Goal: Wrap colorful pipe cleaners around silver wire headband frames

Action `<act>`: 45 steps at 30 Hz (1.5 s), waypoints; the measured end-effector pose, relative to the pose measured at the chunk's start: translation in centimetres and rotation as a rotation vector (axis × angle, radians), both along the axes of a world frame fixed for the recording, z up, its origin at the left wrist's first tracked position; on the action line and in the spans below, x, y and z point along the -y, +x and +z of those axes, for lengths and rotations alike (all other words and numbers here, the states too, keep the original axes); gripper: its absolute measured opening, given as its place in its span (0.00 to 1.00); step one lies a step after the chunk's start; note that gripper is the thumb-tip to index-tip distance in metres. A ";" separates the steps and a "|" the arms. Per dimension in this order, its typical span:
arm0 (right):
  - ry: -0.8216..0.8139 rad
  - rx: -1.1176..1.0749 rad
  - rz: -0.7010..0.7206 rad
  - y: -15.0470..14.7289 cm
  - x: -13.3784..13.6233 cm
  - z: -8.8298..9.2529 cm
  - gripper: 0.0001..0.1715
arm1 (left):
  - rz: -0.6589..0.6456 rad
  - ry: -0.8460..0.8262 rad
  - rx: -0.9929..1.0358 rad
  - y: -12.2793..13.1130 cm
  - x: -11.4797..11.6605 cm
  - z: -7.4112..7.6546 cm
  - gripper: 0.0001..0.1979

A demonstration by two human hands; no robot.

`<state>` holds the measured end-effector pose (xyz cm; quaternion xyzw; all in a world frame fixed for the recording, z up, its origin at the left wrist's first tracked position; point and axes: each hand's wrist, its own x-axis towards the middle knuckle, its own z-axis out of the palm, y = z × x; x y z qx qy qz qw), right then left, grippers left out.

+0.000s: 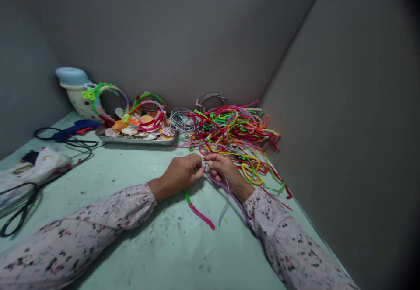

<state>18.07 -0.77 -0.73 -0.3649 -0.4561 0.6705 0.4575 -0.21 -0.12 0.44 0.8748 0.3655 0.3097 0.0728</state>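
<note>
In front of me, my left hand [184, 172] is closed around a wire wrapped in pipe cleaner. Its green and magenta end [201, 214] sticks out below my palm over the table. Close beside it, my right hand [227, 172] pinches a purple pipe cleaner [235, 200], whose long tail runs down past my right wrist. A thin grey wire [225, 207] hangs in a curve beneath my right hand. The fingertips of both hands nearly meet, and they hide the spot where the purple strand and the wire come together.
A metal tray [138, 141] of seashells bears finished-looking fuzzy hoops [111, 88]. A heap of colourful pipe cleaners [234, 126] lies right of coiled wire [184, 121]. At left are a blue glue gun [77, 127], black cable [59, 174], plastic bag [49, 163] and lidded container [77, 95].
</note>
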 end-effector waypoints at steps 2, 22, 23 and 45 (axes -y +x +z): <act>0.003 0.009 0.003 0.0 0.0 0.0 0.14 | -0.002 0.011 -0.016 0.0 0.0 0.0 0.06; -0.033 -0.070 -0.033 0.0 -0.5 0.1 0.17 | -0.032 -0.314 0.275 0.1 -0.2 0.4 0.08; -0.029 -0.051 -0.030 0.0 -0.5 0.0 0.17 | -0.028 -0.333 0.289 0.1 -0.2 0.4 0.08; 0.260 0.328 -0.108 -0.2 0.0 0.1 0.14 | 0.008 -0.413 0.277 0.4 -0.1 0.3 0.07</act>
